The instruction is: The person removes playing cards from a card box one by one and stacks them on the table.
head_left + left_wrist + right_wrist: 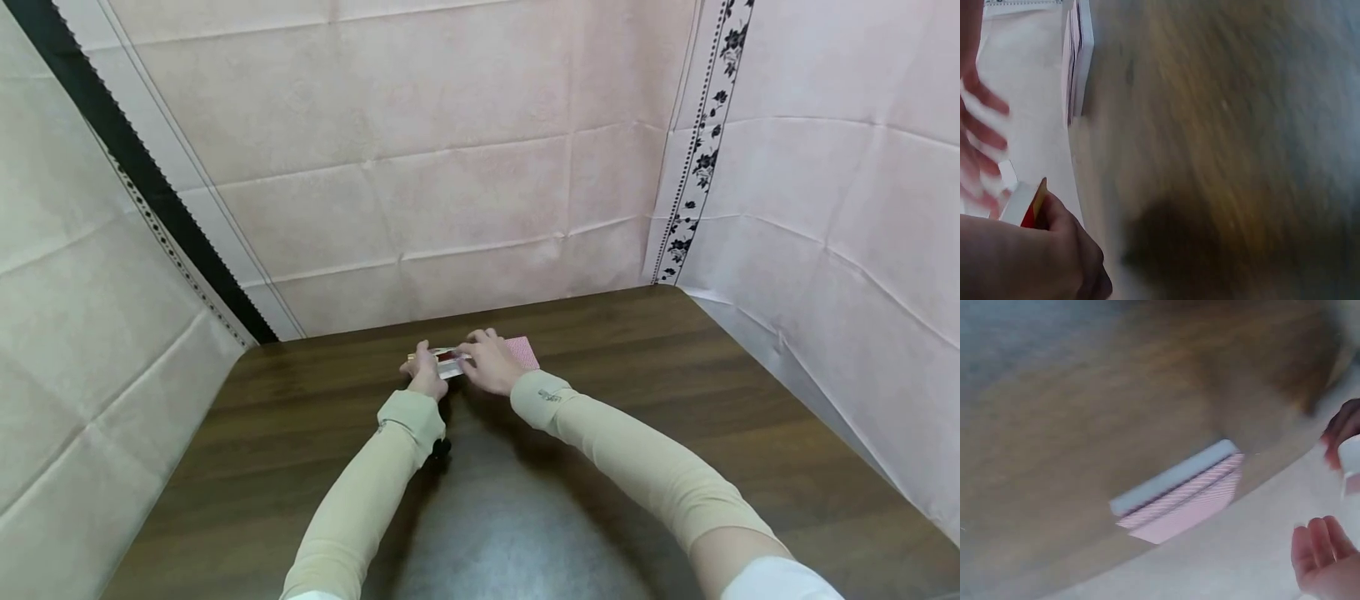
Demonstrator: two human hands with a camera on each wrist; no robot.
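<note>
My left hand (426, 372) grips a small white, red and gold card box (451, 367) just above the table, thumb and fingers round its end. In the left wrist view, the left hand (1072, 253) covers much of the box (1020, 203). My right hand (491, 363) is at the box's other end with its fingers extended; they look blurred and spread in the left wrist view. Whether they touch the box I cannot tell. Beside the right hand lies a deck of playing cards (1182, 501) with pink patterned backs and white edges, partly hidden by that hand in the head view.
The brown wood-grain table (315, 467) reaches to pale cloth hangings (450, 167) at the back and sides. A black strip (165, 200) runs down the left hanging, and a floral border (705, 158) down the right one.
</note>
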